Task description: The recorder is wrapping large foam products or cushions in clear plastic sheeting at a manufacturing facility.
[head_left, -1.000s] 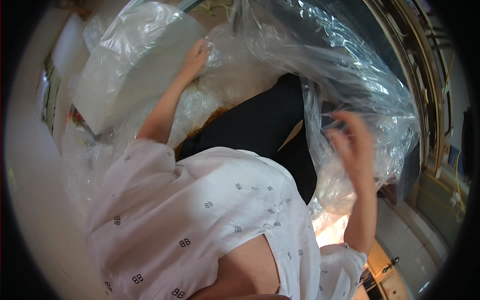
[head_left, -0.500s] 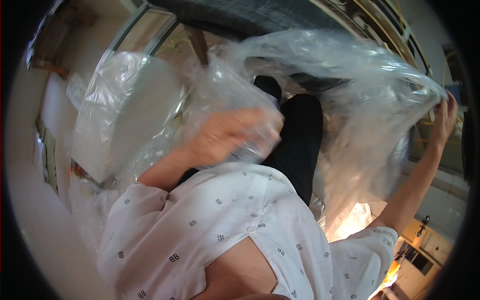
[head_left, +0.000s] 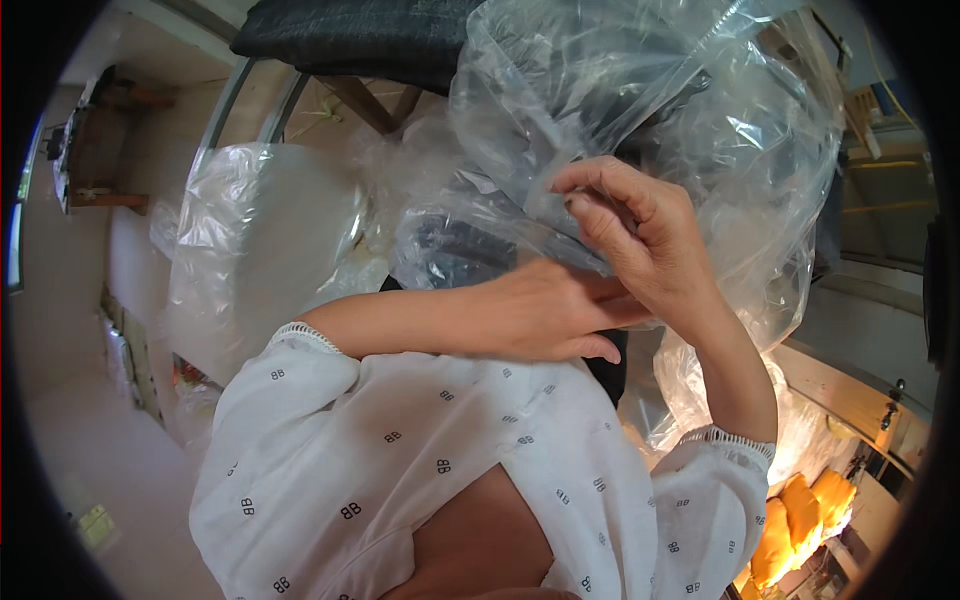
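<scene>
A large crumpled sheet of clear plastic (head_left: pixel 760 190) spreads over my lap and beyond my knees, with folds and shiny creases. My right hand (head_left: pixel 655 235) is in front of my body, thumb and bent forefinger pinching the film where its folds draw together. Just below it, my left hand (head_left: pixel 550 310) reaches across to the right. Its thumb and fingers are stretched out, and some fingertips are hidden behind my right wrist. No hold on the film shows in that hand. Dark trousers are partly visible under the plastic.
To the left stands a pale, flat-sided bundle (head_left: pixel 270 240) wrapped in clear plastic. A black padded surface (head_left: pixel 350 40) on legs is at the far side. Wooden furniture (head_left: pixel 830 395) and brightly lit orange material (head_left: pixel 800 530) are at the lower right.
My right hand has come in from the far right to the middle, drawing the plastic with it. My left hand has moved slightly right and lower, its fingers now straightened.
</scene>
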A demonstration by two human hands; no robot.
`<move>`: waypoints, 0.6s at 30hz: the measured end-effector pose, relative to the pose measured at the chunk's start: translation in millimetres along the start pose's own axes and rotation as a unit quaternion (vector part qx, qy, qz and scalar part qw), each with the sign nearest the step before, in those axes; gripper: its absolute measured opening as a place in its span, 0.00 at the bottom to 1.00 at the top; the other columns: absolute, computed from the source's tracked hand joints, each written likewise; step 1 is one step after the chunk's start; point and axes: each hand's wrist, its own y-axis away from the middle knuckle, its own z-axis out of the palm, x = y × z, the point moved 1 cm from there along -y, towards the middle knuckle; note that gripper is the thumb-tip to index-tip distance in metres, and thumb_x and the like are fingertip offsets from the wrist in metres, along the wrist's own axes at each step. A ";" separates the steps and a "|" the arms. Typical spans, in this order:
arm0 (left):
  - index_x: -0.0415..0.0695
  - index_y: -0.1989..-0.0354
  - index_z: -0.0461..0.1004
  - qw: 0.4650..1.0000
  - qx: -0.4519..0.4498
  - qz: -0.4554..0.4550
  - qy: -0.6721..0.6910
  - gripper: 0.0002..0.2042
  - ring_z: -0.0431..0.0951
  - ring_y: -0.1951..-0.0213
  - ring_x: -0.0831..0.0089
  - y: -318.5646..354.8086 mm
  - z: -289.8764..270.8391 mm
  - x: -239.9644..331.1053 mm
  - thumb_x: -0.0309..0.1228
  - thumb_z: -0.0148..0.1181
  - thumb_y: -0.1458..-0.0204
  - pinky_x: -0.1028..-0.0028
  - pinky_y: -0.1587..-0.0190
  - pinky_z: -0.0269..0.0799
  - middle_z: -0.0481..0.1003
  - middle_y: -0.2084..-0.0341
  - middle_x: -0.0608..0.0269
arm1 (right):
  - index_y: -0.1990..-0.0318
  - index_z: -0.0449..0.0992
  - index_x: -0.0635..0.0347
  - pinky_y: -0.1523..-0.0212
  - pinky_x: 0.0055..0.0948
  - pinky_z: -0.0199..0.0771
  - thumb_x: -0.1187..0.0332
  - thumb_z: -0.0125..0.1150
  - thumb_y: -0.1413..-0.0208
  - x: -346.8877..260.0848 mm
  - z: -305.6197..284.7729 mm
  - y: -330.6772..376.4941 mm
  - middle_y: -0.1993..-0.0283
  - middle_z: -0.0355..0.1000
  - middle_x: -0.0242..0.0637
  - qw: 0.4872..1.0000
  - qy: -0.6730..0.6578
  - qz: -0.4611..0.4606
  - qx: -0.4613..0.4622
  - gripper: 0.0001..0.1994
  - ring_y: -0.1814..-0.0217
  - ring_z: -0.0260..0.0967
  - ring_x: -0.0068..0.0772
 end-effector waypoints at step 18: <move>0.41 0.74 0.77 0.924 0.380 -0.030 0.011 0.08 0.70 0.72 0.82 13.4 -108.1 12.1 0.16 0.64 0.63 0.84 0.73 0.66 0.70 0.72 0.66 | 0.58 0.73 0.57 0.58 0.28 0.65 0.74 0.65 0.60 -15.0 -22.2 4.1 0.62 0.68 0.37 0.802 0.332 -0.323 0.377 0.18 0.60 0.66 0.37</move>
